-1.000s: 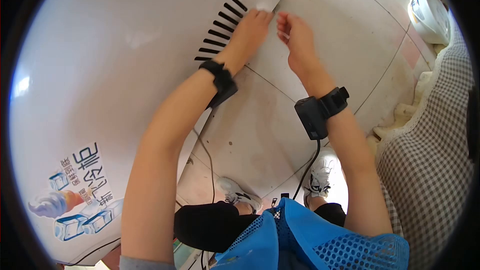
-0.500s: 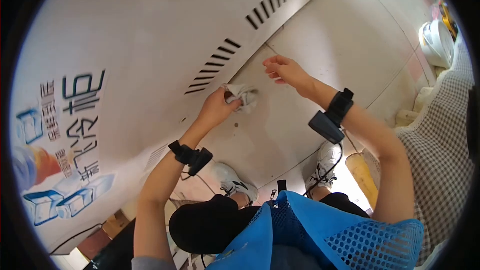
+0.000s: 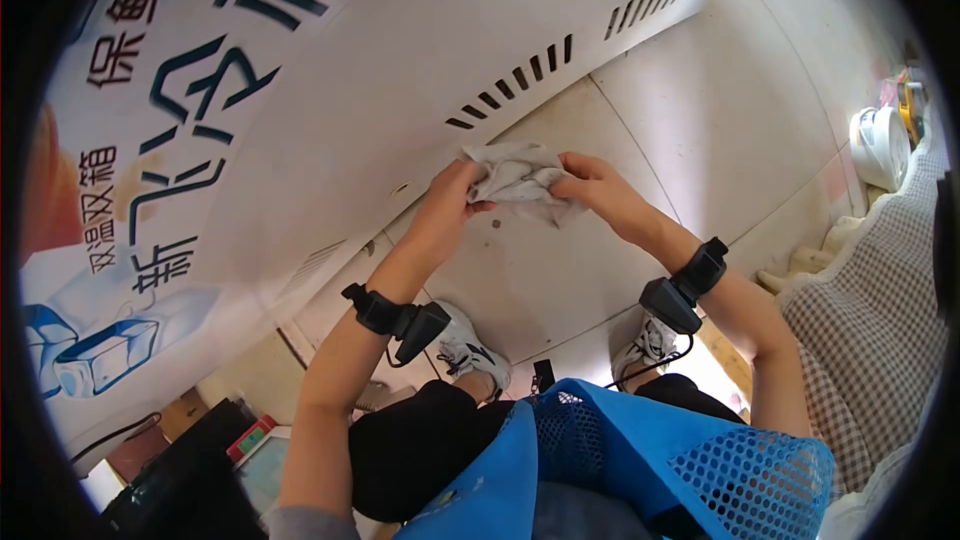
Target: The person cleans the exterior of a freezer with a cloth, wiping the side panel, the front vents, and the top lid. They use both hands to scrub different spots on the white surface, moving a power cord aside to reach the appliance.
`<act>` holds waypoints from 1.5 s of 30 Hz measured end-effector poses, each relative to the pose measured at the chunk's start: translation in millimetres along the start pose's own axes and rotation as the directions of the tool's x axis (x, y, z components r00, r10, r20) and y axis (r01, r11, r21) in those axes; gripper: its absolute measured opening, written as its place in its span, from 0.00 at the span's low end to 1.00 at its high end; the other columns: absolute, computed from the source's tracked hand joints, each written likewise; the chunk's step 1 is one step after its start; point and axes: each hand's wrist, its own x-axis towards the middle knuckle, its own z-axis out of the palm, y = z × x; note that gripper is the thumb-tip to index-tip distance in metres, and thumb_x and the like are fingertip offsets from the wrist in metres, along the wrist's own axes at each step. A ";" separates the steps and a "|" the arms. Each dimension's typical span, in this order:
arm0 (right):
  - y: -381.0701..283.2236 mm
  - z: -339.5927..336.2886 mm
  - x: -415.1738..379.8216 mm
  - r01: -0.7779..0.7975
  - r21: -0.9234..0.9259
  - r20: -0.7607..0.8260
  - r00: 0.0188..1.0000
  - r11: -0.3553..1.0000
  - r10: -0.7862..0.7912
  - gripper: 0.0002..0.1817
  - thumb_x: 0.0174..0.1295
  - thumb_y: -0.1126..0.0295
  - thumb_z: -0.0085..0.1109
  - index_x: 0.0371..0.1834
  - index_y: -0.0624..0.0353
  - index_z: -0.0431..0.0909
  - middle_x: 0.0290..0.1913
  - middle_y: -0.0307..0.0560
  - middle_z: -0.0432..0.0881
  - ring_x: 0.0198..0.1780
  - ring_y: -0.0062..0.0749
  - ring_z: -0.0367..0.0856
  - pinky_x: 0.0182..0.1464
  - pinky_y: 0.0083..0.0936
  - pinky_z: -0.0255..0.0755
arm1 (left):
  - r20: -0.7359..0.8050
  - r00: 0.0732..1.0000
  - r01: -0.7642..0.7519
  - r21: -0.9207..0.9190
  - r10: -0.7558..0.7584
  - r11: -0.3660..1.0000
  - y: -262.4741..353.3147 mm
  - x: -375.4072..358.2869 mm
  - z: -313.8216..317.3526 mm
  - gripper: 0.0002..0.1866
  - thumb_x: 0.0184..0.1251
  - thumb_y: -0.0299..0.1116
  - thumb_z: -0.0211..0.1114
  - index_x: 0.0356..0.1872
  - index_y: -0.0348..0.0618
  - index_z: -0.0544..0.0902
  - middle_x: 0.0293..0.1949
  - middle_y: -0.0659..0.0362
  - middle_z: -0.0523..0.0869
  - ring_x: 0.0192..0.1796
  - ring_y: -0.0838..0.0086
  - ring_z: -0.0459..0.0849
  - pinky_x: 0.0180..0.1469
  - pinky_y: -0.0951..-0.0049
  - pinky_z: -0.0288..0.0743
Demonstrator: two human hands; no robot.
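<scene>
1. I see a crumpled white cloth (image 3: 520, 180) in the middle, up between the two hands. It is bunched and wrinkly. Its longer way seems to run from left to right, from one hand to the other, and a loose bit hangs down near the right hand.

2. The left hand (image 3: 450, 205) is at the left end of the cloth. Its thumb is bent in under the near edge. The other fingers go behind the cloth, so I cannot tell how they lie, but the hand looks closed on that end.

3. The right hand (image 3: 605, 198) is at the right end. Its thumb and pointing finger are close together, with the cloth pinched between them. I cannot see all its other fingers.

4. No hand is nearer than the other, because both touch the cloth. It goes across the gap between them.

5. The big white box (image 3: 350, 130), with large writing on it, is on the left and far side. Its dark slots (image 3: 510, 88) are just past the cloth, on the far side. The left hand is nearer to the box than the right hand is.

6. The tiled floor (image 3: 550, 280) is under the hands. I cannot tell how high up the cloth is. The two shoes are on the near side, the left shoe (image 3: 465, 340) and the right shoe (image 3: 652, 340). A white bucket (image 3: 880, 150) sits far off to the right, near the checked sheet (image 3: 850, 340).
</scene>
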 end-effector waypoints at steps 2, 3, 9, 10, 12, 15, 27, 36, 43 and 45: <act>-4.4 0.3 -7.6 -0.024 0.051 0.013 1.000 0.998 0.023 0.23 0.64 0.62 0.53 0.59 0.64 0.71 0.48 0.40 0.79 0.49 0.22 0.74 0.52 0.19 0.68 | 0.029 1.000 0.002 -0.024 -0.001 1.000 -6.3 6.7 -12.7 0.21 0.68 0.50 0.58 0.48 0.43 0.77 0.39 0.62 0.80 0.41 0.76 0.78 0.46 0.75 0.73; -7.6 -0.1 -12.0 -0.049 0.107 0.018 0.999 0.993 0.047 0.22 0.67 0.60 0.52 0.59 0.64 0.72 0.49 0.39 0.79 0.49 0.21 0.74 0.53 0.19 0.67 | 0.030 1.000 0.002 -0.027 -0.001 1.000 -5.5 5.3 -16.2 0.21 0.68 0.50 0.58 0.48 0.43 0.77 0.39 0.62 0.80 0.41 0.76 0.78 0.46 0.75 0.73; -6.2 -6.9 -22.9 -0.026 0.196 -0.012 0.999 0.980 0.029 0.32 0.70 0.41 0.42 0.59 0.59 0.74 0.51 0.40 0.79 0.51 0.24 0.73 0.56 0.24 0.66 | 0.305 0.951 0.130 -0.263 -0.046 0.956 22.6 -11.6 6.1 0.33 0.68 0.66 0.46 0.53 0.46 0.76 0.47 0.57 0.81 0.47 0.72 0.81 0.51 0.68 0.74; -6.1 -9.0 -24.0 -0.027 0.195 -0.010 1.000 0.980 0.029 0.32 0.70 0.41 0.42 0.59 0.59 0.74 0.51 0.40 0.79 0.51 0.24 0.73 0.56 0.24 0.66 | 0.310 0.950 0.128 -0.271 -0.039 0.954 22.9 -11.5 9.1 0.35 0.68 0.67 0.44 0.54 0.45 0.75 0.48 0.57 0.81 0.48 0.71 0.81 0.52 0.68 0.74; -5.3 -13.3 -26.5 -0.071 0.234 -0.005 0.997 0.970 0.074 0.33 0.71 0.41 0.39 0.62 0.58 0.72 0.55 0.41 0.77 0.53 0.26 0.74 0.58 0.24 0.65 | 0.316 0.948 0.127 -0.275 -0.035 0.953 23.9 -11.2 14.5 0.36 0.67 0.69 0.42 0.55 0.45 0.75 0.48 0.56 0.81 0.49 0.70 0.81 0.53 0.68 0.74; -6.8 -6.8 -32.1 -0.078 0.521 -0.127 0.978 0.850 0.168 0.33 0.71 0.42 0.37 0.63 0.58 0.70 0.58 0.41 0.75 0.54 0.26 0.74 0.58 0.24 0.66 | 0.345 0.938 0.155 -0.312 -0.040 0.938 18.5 -6.5 19.8 0.31 0.72 0.61 0.44 0.59 0.45 0.72 0.51 0.57 0.80 0.51 0.70 0.80 0.56 0.68 0.74; 21.6 -46.1 -37.0 0.138 0.346 -0.341 0.940 0.928 -0.013 0.35 0.70 0.40 0.38 0.64 0.61 0.67 0.61 0.42 0.72 0.59 0.26 0.71 0.61 0.27 0.64 | 0.055 0.992 -0.113 0.068 0.109 0.991 2.8 -6.9 43.2 0.06 0.61 0.32 0.59 0.38 0.47 0.78 0.36 0.69 0.79 0.39 0.84 0.74 0.50 0.79 0.66; -20.5 -35.8 -49.9 0.176 0.623 -0.208 0.977 0.762 -0.055 0.31 0.73 0.46 0.37 0.69 0.56 0.59 0.66 0.44 0.68 0.65 0.33 0.68 0.65 0.35 0.65 | 0.047 0.865 -0.405 0.654 0.500 0.639 -8.9 3.4 41.2 0.15 0.57 0.29 0.63 0.46 0.39 0.77 0.46 0.61 0.79 0.49 0.76 0.78 0.55 0.73 0.71; -26.7 -24.5 -49.7 0.095 0.612 -0.137 0.990 0.785 -0.013 0.27 0.72 0.48 0.43 0.64 0.56 0.67 0.57 0.41 0.76 0.55 0.26 0.76 0.55 0.27 0.72 | 0.350 0.936 -0.156 0.322 0.036 0.934 10.3 -0.7 53.2 0.16 0.61 0.34 0.63 0.49 0.43 0.75 0.58 0.59 0.77 0.61 0.72 0.73 0.62 0.72 0.64; -20.3 -31.0 -45.4 0.071 0.238 -0.341 0.940 0.969 0.015 0.25 0.70 0.50 0.46 0.59 0.56 0.70 0.49 0.39 0.79 0.47 0.22 0.78 0.45 0.22 0.72 | 0.370 0.928 -0.110 0.357 -0.033 0.927 12.9 0.2 50.5 0.14 0.61 0.34 0.63 0.47 0.44 0.75 0.58 0.58 0.76 0.62 0.72 0.73 0.63 0.71 0.63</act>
